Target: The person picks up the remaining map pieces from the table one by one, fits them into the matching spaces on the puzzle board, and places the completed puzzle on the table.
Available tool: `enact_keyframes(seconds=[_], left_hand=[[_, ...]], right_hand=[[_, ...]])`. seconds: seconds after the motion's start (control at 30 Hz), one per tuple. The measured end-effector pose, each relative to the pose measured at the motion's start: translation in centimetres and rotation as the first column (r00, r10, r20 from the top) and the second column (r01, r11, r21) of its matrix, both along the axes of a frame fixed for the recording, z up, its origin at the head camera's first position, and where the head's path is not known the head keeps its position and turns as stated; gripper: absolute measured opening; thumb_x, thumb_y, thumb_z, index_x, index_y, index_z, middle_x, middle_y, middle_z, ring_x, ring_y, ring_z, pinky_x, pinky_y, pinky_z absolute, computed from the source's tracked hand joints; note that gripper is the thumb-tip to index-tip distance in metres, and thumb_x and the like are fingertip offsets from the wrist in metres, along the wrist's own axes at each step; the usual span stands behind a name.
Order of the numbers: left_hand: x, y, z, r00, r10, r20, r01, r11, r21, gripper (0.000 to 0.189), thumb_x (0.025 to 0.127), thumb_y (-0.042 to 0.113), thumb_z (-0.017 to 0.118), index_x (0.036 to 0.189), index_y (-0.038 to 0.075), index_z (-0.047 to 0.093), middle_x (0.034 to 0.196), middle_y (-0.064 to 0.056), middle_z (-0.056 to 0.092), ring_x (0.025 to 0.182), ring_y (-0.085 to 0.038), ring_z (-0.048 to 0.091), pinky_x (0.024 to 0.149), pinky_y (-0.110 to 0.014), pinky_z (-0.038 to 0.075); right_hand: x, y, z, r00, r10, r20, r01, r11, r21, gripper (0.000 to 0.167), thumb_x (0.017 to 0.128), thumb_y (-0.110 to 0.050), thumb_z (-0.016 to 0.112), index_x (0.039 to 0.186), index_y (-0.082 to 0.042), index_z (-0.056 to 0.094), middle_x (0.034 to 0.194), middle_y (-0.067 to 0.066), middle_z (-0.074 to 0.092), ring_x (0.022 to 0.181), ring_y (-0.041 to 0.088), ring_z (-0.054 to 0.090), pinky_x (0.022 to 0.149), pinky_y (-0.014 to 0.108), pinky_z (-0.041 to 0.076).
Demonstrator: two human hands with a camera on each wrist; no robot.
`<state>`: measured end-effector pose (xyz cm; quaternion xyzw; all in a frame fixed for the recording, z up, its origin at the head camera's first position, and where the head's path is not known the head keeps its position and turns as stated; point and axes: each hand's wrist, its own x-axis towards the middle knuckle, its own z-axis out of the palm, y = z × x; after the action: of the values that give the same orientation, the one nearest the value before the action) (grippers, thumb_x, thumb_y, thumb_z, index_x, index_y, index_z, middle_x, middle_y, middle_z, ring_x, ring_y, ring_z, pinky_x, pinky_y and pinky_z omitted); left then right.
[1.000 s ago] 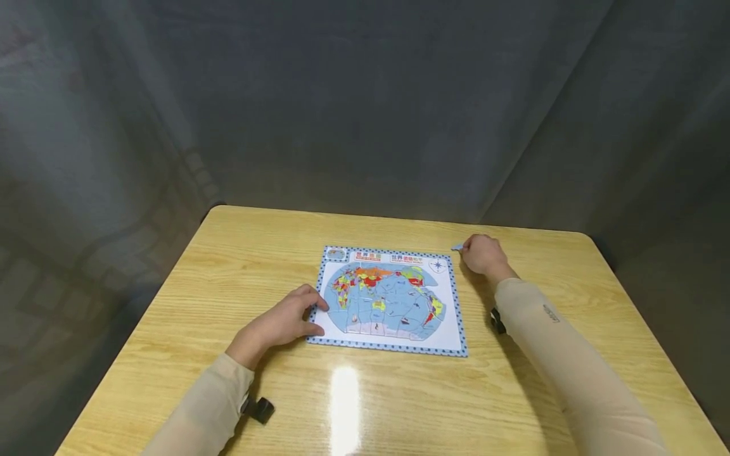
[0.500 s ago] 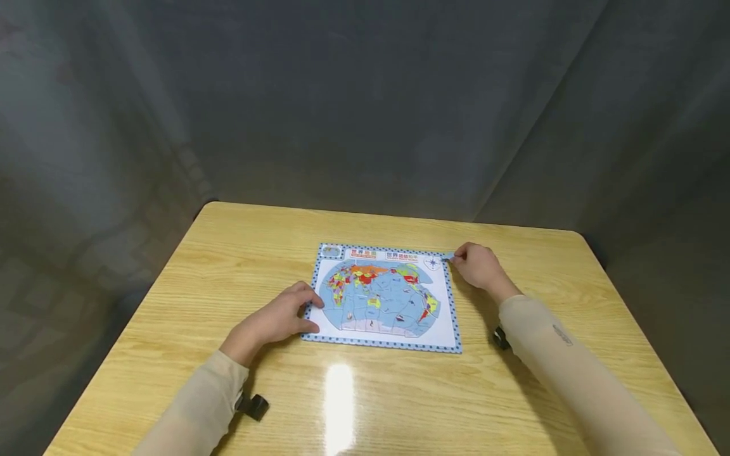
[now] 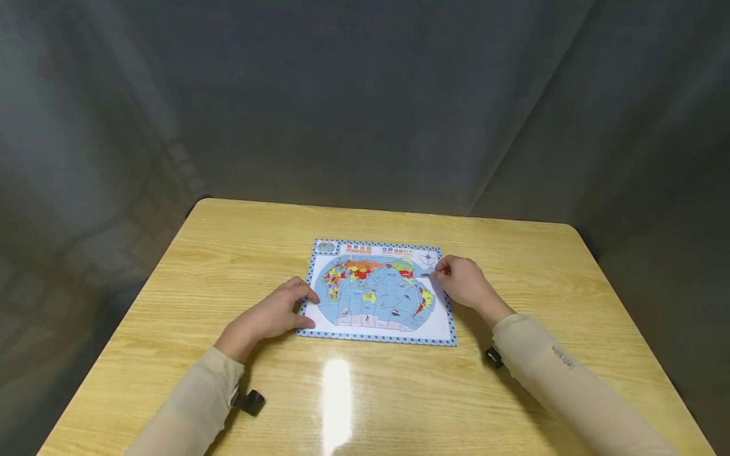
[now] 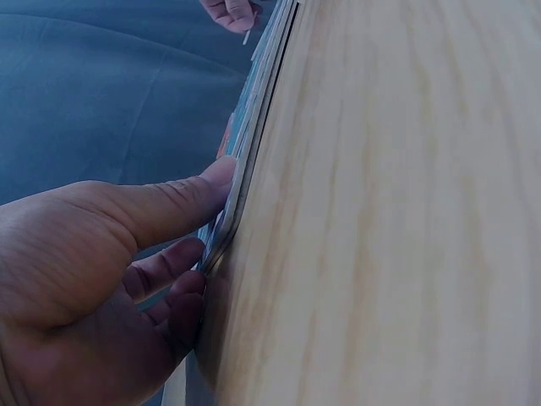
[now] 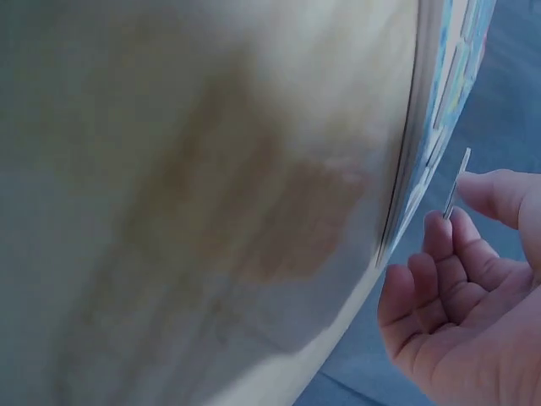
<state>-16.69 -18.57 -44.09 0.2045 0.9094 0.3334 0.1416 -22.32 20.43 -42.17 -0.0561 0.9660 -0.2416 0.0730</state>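
A world map jigsaw puzzle board with a blue dotted border lies flat on the table. At its left edge rests my left hand, thumb and index finger spread apart; the left wrist view shows the thumb on the board's edge. Over the upper right of the map, my right hand pinches a small thin puzzle piece between thumb and fingers. Seen edge-on in the right wrist view, the piece is tilted and held above the board. A pale gap shows on the map's right side, beneath the piece.
The board lies on a light wooden table with rounded far corners. Dark grey cloth hangs behind and beside it. A small black device is strapped at the left wrist, another at the right.
My right hand has brought the puzzle piece leftward and nearer, from beyond the board's upper right corner to over the map. My left hand has stayed at the left edge.
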Motion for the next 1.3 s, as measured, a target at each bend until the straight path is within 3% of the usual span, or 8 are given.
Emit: enact_keyframes(seconds=[0.5,0.87,1.3], left_hand=[[-0.2,-0.2,0.1,1.0,-0.007,-0.022,0.007,1.0,-0.001,0.033,0.078,0.02,0.084,0.106,0.014,0.067,0.114,0.0,0.053,0.104,-0.019,0.049,0.096,-0.041,0.042],[0.0,-0.1,0.2,1.0,-0.007,-0.021,0.007,1.0,0.0,0.033,0.078,0.019,0.084,0.106,0.014,0.067,0.116,-0.001,0.053,0.105,-0.02,0.05,0.096,-0.041,0.041],[0.0,0.0,-0.1,1.0,-0.004,-0.015,0.004,1.0,0.0,0.033,0.078,0.02,0.084,0.106,0.014,0.067,0.116,-0.001,0.053,0.103,-0.02,0.05,0.095,-0.041,0.042]], right_hand=[[1.4,-1.3,0.3,0.998,-0.032,0.059,0.032,0.999,-0.006,0.018,0.094,-0.024,0.064,0.097,-0.006,0.062,0.082,0.006,0.059,0.073,0.021,0.053,0.063,0.033,0.044],[1.6,-1.5,0.2,0.998,-0.019,0.067,0.017,0.999,0.028,0.021,0.094,-0.022,0.065,0.102,-0.003,0.064,0.085,0.006,0.061,0.075,0.021,0.054,0.065,0.032,0.044],[2.0,-1.2,0.2,0.995,-0.028,0.099,0.032,0.999,-0.036,0.021,0.095,-0.023,0.062,0.104,-0.003,0.064,0.089,0.007,0.061,0.079,0.022,0.055,0.068,0.033,0.046]])
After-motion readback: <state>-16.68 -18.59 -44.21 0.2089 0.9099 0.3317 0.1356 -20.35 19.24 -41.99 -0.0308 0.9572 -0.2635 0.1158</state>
